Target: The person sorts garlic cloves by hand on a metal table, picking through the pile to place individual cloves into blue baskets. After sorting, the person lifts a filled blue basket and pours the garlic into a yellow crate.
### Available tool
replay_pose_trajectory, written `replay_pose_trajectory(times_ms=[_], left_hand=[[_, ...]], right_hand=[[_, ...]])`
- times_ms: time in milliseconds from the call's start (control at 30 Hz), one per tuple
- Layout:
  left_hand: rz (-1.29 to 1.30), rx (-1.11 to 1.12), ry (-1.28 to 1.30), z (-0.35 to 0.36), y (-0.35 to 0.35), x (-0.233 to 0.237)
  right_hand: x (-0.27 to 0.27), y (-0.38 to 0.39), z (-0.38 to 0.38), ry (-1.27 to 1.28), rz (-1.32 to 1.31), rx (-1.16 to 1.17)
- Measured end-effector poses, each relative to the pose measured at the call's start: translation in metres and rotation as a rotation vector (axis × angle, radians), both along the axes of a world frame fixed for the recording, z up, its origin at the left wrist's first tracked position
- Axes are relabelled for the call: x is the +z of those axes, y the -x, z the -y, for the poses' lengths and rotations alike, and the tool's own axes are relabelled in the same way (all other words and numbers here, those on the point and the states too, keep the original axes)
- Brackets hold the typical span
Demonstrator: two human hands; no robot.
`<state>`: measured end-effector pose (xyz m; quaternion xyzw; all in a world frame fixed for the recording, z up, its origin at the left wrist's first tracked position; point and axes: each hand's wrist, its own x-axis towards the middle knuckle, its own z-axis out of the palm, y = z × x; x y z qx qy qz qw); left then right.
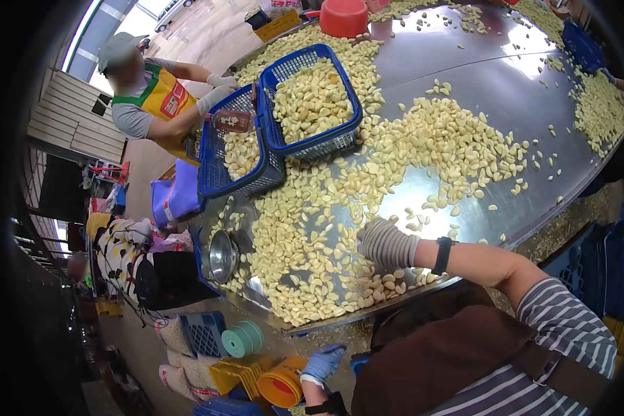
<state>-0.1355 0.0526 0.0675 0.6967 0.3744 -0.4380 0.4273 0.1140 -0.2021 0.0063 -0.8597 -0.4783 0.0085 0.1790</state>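
My right hand, in a grey striped glove, is over the metal table among peeled garlic cloves. Its fingers are curled down, and whatever lies beneath them is hidden. Below the table edge, my left hand wears a blue glove. Its fingers look loosely stretched, with nothing visible in them. Beside it stands an orange bucket.
Two blue baskets of garlic cloves, a near one and a far one, stand on the table. A metal bowl sits at the left edge. Across the table, a person in a yellow apron reaches to the far basket.
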Motion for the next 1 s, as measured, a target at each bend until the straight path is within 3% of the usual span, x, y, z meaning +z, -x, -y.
replay_pose_trajectory(times_ms=[33, 133, 333, 367, 400, 433, 467, 500, 533, 567, 667, 733, 767, 800, 833, 933, 967, 1000], left_hand=[[-0.001, -0.003, 0.000, 0.000, 0.000, -0.006], [0.123, -0.063, 0.137, 0.005, 0.000, -0.021], [0.379, -0.153, 0.429, 0.023, 0.000, -0.034], [0.430, -0.173, 0.478, 0.027, 0.000, -0.034], [0.465, 0.051, 0.579, 0.034, -0.012, -0.026], [0.494, 0.275, 0.676, 0.044, -0.032, -0.013], [0.504, 0.268, 0.674, 0.056, -0.052, -0.003], [0.512, 0.539, 0.643, 0.070, -0.072, 0.006], [0.505, 0.809, 0.604, 0.082, -0.087, 0.010], [0.468, 0.869, 0.699, 0.091, -0.101, 0.010], [0.469, 0.845, 0.898, 0.095, -0.123, -0.027], [0.339, 0.918, 1.181, 0.098, -0.142, -0.032], [0.335, 0.977, 1.178, 0.095, -0.149, -0.040], [0.335, 0.963, 1.184, 0.094, -0.162, -0.040], [0.335, 0.967, 1.252, 0.092, -0.181, -0.036], [0.504, 0.847, 1.412, 0.082, -0.267, 0.005], [0.474, 0.952, 1.605, 0.083, -0.297, 0.031], [0.748, 0.926, 1.366, 0.098, -0.317, 0.077]], right_hand=[[0.016, 0.012, 0.000, 0.167, 0.007, 0.157], [-0.052, 0.038, -0.014, 0.145, -0.079, 0.229], [-0.039, 0.045, -0.023, 0.197, -0.064, 0.214], [-0.031, 0.042, -0.020, 0.236, -0.192, 0.169], [-0.019, 0.035, -0.017, 0.234, -0.181, 0.165], [-0.010, 0.028, -0.016, 0.208, -0.415, 0.052], [-0.001, 0.021, -0.014, 0.177, -0.648, -0.061], [0.010, 0.017, -0.009, 0.077, -0.753, -0.143], [0.027, 0.016, -0.005, 0.076, -0.753, -0.148], [0.049, 0.016, -0.002, 0.015, -0.718, -0.100], [0.072, 0.015, 0.010, -0.025, -0.677, -0.030], [0.065, 0.007, 0.033, -0.121, -0.480, -0.179], [0.065, -0.005, 0.053, -0.009, -0.451, -0.283], [0.055, -0.018, 0.074, -0.021, -0.518, -0.427], [0.030, -0.021, 0.100, -0.136, -0.372, -0.528], [0.023, -0.023, 0.160, 0.031, -0.383, -0.708], [0.022, -0.024, 0.175, 0.025, -0.402, -0.732], [0.021, -0.027, 0.185, 0.017, -0.424, -0.755]])
